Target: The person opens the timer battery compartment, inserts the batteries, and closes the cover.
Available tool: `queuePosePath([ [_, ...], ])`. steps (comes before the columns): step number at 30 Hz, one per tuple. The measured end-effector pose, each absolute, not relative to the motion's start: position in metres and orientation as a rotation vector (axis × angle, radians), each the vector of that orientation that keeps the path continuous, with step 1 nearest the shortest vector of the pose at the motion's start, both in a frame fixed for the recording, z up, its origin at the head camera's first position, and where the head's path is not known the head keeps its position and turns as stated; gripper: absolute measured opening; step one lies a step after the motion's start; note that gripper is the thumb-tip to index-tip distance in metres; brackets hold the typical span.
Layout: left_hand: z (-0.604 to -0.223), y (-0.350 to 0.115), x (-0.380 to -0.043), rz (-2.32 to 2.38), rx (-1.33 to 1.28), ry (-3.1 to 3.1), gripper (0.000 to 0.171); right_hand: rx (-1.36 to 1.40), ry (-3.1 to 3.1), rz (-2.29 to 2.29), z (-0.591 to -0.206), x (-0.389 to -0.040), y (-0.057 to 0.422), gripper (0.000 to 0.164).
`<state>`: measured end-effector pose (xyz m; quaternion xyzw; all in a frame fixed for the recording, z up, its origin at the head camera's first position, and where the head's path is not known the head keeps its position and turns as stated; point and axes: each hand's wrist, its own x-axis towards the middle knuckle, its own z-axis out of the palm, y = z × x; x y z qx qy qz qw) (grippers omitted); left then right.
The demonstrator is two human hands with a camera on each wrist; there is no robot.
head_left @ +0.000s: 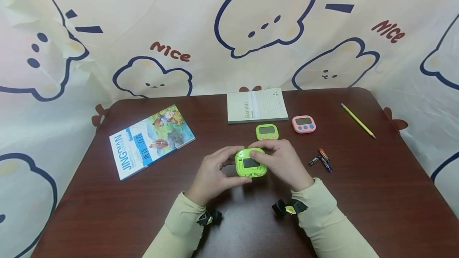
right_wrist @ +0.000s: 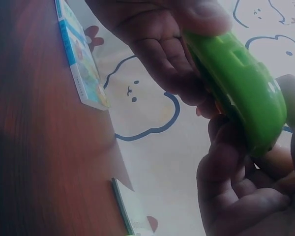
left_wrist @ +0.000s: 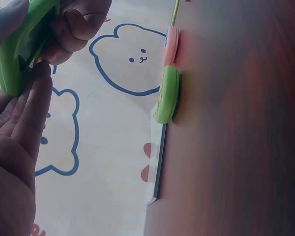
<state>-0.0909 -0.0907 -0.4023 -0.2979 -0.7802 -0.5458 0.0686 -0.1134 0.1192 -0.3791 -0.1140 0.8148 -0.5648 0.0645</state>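
Both hands hold a lime-green digital timer (head_left: 247, 169) above the table, its face with a dark rectangular area turned up. My left hand (head_left: 215, 172) grips its left side, fingers at the far edge and thumb at the near edge. The right hand (head_left: 281, 161) has its thumb lying on the upper face and its fingers round the far side. In the left wrist view the held timer (left_wrist: 12, 64) is tilted and partly covered by fingers. From the right wrist view, its rounded green shell (right_wrist: 250, 93) shows between both hands.
Just beyond the hands lies a second green timer (head_left: 267, 131), with a pink timer (head_left: 304, 124) to its right. Several small batteries (head_left: 324, 160) lie right of my hand. A notebook (head_left: 256, 106), a colourful book (head_left: 150, 142) and a yellow-green pencil (head_left: 358, 121) are also on the brown table (head_left: 107, 210).
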Motion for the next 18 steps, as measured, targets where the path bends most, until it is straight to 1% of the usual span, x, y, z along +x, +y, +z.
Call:
queuePosePath([
  [9, -0.397, -0.0914, -0.0887, -1.668, -0.869, -2.389, 0.066, -0.397, 2.555, -1.652, -0.3743, -0.1151, 0.1203, 0.015],
  [15, -0.3957, -0.0929, -0.0887, -1.653, -0.853, -2.39, 0.068, -0.359, 2.464, -1.737, -0.373, -0.1139, 0.1242, 0.019],
  [18, -0.3962, -0.0934, -0.0891, -1.651, -0.854, -2.389, 0.068, -0.34, 2.415, -1.805, -0.3728, -0.113, 0.1268, 0.018],
])
